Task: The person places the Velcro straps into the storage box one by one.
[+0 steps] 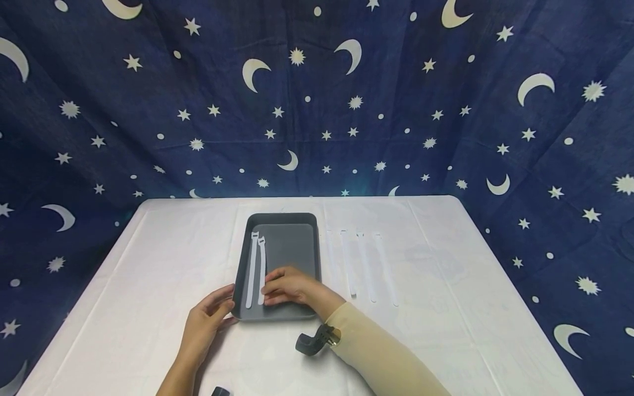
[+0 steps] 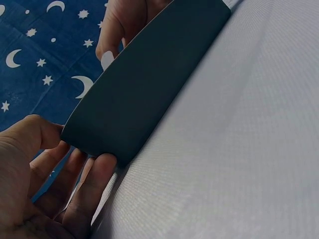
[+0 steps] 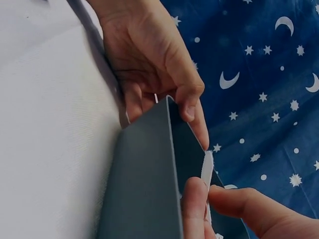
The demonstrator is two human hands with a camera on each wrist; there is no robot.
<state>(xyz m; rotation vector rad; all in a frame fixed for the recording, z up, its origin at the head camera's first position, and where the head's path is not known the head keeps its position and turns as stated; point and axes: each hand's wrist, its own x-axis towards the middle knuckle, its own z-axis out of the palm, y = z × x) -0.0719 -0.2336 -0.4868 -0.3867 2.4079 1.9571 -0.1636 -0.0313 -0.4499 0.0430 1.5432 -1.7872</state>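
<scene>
A dark grey rectangular tray (image 1: pixel 292 247) stands on the white table. My left hand (image 1: pixel 205 319) grips its near left corner, thumb at the rim and fingers against the outer wall, as the left wrist view shows. Over the tray, my right hand (image 1: pixel 292 286) pinches the near end of a white cable tie strap (image 1: pixel 262 261) between thumb and finger. That strap (image 3: pixel 206 169) tilts up near the tray wall in the right wrist view. Left of it a second white strap (image 1: pixel 252 269) lies lengthwise in the tray, its slotted head at the far end.
Several more white straps (image 1: pixel 365 269) lie side by side on the tablecloth (image 1: pixel 446 330) right of the tray. A dark blue curtain (image 1: pixel 317 126) with moons and stars hangs behind the table. A black wrist device (image 1: pixel 313 344) sticks out from the right sleeve (image 1: pixel 381 349).
</scene>
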